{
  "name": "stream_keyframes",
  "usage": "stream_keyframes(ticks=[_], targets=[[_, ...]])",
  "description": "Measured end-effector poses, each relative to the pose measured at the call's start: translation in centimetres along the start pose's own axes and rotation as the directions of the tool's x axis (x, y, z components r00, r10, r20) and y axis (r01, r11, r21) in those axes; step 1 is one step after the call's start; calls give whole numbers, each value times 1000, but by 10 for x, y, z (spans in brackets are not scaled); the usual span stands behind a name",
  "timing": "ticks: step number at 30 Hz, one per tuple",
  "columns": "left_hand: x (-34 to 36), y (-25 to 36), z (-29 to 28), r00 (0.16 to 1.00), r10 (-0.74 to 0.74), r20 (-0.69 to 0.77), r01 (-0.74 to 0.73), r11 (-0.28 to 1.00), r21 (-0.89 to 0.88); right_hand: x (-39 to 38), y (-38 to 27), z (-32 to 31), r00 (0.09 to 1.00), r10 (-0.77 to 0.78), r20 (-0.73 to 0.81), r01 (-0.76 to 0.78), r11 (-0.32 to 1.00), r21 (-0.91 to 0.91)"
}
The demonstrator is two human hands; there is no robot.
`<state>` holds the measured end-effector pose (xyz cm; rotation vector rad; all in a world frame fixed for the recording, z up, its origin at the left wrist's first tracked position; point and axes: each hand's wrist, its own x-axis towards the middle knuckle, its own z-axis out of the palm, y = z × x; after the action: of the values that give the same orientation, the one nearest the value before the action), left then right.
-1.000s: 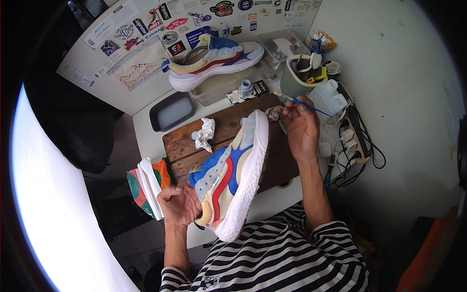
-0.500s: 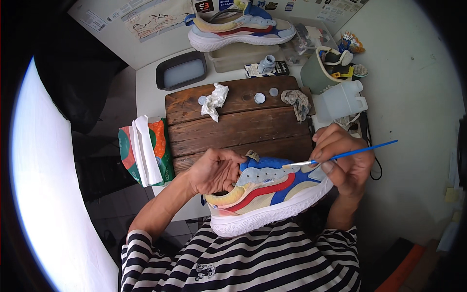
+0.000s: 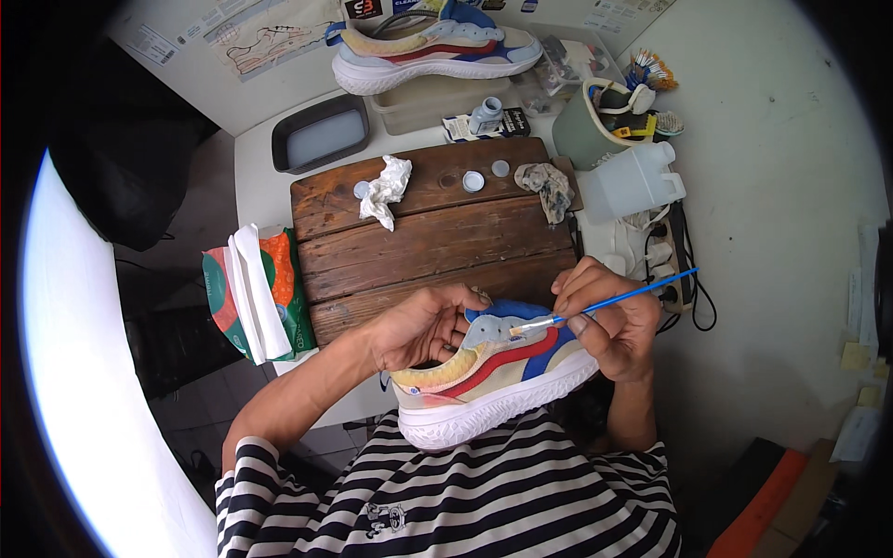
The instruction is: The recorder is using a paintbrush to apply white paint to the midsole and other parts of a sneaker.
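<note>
A multicoloured sneaker (image 3: pixel 493 377) with a white sole, a red stripe and blue panels is held up in front of my chest. My left hand (image 3: pixel 423 327) grips it at the tongue and collar, thumb on the tongue's top. In my right hand (image 3: pixel 609 316) a thin blue-handled paintbrush (image 3: pixel 628 295) is pinched between thumb and fingers. Its bristles reach the pale grey-blue eyelet panel near the middle of the shoe; whether they touch is hard to tell. Some right-hand fingers are near the toe end.
Behind the dark wooden board (image 3: pixel 428 237) stand a second sneaker (image 3: pixel 437 56), a black water tray (image 3: pixel 321 135) and a small paint bottle (image 3: pixel 486 115). Crumpled tissue (image 3: pixel 386 191) and a stained rag (image 3: pixel 546 191) lie on the board. A tissue pack (image 3: pixel 260 293) is left; a plastic jug (image 3: pixel 633 181) and power strip (image 3: pixel 684 270) are right.
My right hand and the paintbrush have moved left along the shoe, bringing the bristles nearer the collar on the eyelet panel. The whole view has shifted slightly. My left hand keeps its grip.
</note>
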<state>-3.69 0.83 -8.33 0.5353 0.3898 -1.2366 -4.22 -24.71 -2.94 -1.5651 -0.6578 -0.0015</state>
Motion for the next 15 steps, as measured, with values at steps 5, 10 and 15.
stream_keyframes(ticks=[5, 10, 15], targets=[[0, 0, 1, 1000, 9, -10, -9, 1000, 25, 1, 0, -1, 1000, 18, 5, -18, 1000, 6], [0, -2, -1, 998, 24, -58, -19, 997, 81, 3, 0, -1, 1000, 21, 22, -21, 1000, 2], [1, -4, -8, 999, -1, -38, 4, 997, 82, 3, 2, -1, 998, 43, 44, -43, 999, -2]])
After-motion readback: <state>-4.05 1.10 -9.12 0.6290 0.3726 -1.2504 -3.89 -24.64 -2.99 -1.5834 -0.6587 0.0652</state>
